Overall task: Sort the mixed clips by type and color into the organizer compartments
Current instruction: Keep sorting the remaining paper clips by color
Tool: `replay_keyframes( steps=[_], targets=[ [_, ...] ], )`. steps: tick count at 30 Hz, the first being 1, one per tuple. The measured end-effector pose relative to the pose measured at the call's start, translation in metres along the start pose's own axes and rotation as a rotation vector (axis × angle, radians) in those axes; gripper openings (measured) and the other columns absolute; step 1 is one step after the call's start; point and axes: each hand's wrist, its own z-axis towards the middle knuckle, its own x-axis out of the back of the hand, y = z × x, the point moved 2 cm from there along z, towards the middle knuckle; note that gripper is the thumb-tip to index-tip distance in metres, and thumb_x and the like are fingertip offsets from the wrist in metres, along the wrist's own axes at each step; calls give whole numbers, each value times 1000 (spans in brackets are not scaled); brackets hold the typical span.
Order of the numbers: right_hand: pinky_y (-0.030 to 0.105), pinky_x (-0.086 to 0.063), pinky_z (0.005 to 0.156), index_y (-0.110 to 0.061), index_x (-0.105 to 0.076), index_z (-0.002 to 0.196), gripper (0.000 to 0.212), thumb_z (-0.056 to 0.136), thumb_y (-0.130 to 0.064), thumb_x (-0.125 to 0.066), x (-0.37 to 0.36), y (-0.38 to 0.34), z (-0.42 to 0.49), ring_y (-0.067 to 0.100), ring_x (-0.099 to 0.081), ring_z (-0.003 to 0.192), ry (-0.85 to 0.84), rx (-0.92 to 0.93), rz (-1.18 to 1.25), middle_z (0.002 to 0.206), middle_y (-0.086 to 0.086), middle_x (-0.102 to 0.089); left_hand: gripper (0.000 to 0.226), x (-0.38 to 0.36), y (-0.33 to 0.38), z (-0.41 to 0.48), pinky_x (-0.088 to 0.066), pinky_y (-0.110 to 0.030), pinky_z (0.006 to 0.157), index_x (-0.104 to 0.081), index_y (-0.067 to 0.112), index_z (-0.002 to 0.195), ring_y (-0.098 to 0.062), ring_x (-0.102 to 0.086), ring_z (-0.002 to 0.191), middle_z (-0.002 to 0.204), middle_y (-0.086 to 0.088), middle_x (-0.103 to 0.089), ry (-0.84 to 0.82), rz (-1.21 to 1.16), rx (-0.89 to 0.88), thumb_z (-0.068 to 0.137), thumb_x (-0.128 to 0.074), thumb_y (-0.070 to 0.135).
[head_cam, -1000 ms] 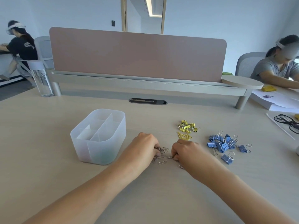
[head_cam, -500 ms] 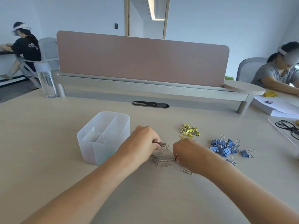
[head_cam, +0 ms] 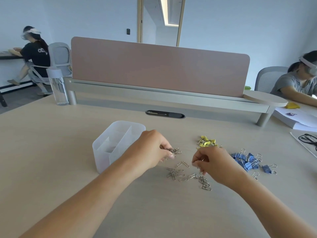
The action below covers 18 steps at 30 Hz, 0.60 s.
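Clips lie in three groups on the pale wooden table [head_cam: 51, 152] in front of me. The loose silver paper clips [head_cam: 188, 176] are scattered nearest to me, between my two hands and slightly below them. The yellow binder clips [head_cam: 205, 142] sit in a small heap farther back. The blue binder clips [head_cam: 247, 161] are spread out to the right of my right wrist, one or two of them a little apart from the rest.

My hands are apart, with the silver scatter between them. My left hand [head_cam: 151, 150] is curled, thumb and fingertips clamped on a bunch of silver paper clips [head_cam: 174, 150] that sticks out to the right of my fingers, lifted above the table. My right hand [head_cam: 214, 164] is curled too, its fingertips pinching a single silver clip [head_cam: 199, 169] just over the scatter; my fingers hide most of it.

The organizer [head_cam: 103, 158], a frosted white tub with inner dividers, stands just left of my left hand, its near wall close beside my forearm.

Farther back a pink divider panel [head_cam: 159, 69] runs across the desk, with a clear water bottle [head_cam: 59, 88] at its left end. At the right edge lie white papers [head_cam: 295, 119] and a pair of black glasses [head_cam: 308, 140]. Two other people sit at the far left and far right.
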Motion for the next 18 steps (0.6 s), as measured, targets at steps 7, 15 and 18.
replay_keyframes(
  steps=[7,15,18],
  targets=[
    [20,-51,61,-19,-69,74,14,85,-10,-69,11,-53,10,10,-63,54,64,134,261,64,2,-69,10,51,-8,-4,-49,-12,60,-75,22,70,-8,-68,59,63,0,-70,113,1,47,79,-79,19],
    [16,-49,58,-9,-68,77,10,86,-5,-68,1,-99,38,11,-62,53,37,218,448,60,2,-67,7,116,-54,3,-53,-26,69,-75,22,75,-18,-72,72,66,-3,-72,245,176,272,79,-79,22],
    [19,-52,60,-9,-68,76,11,86,-4,-68,-5,-107,45,12,-61,53,23,229,474,60,3,-66,7,120,-65,10,-42,-21,52,-76,17,78,-18,-70,64,68,-4,-72,182,273,375,78,-81,22]
  ],
)
